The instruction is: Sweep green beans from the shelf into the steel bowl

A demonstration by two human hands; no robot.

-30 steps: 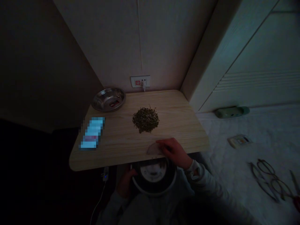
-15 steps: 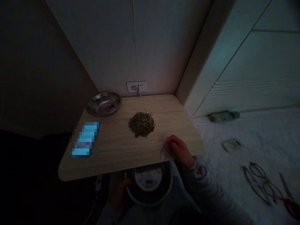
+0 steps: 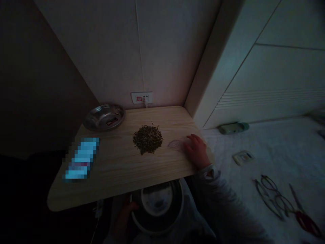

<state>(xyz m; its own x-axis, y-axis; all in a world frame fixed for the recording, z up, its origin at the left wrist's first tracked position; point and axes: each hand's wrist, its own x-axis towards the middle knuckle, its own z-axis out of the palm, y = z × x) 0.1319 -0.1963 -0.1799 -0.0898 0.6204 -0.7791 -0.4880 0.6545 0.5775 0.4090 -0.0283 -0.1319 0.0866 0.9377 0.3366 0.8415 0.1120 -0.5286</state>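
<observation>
A pile of small dark seeds [image 3: 148,139] lies in the middle of a light wooden table [image 3: 119,166]. My right hand [image 3: 196,150] rests on the table to the right of the pile, its fingers on a thin clear curved piece [image 3: 175,145] that lies flat. Below the table's front edge my left hand [image 3: 123,218] grips the left rim of a dark bowl [image 3: 157,210] with a pale inside, held in my lap. The room is very dim.
A steel dish [image 3: 104,117] sits at the table's back left, a lit phone [image 3: 80,158] at its left. A wall socket [image 3: 141,97] with a plug is behind. On the pale bed at right lie glasses [image 3: 273,196], scissors [image 3: 302,213], a small box [image 3: 243,157] and a green case [image 3: 233,127].
My right hand has slid the clear piece from the table's front edge up and to the right, beside the seed pile. The view has shifted, so the table sits lower left.
</observation>
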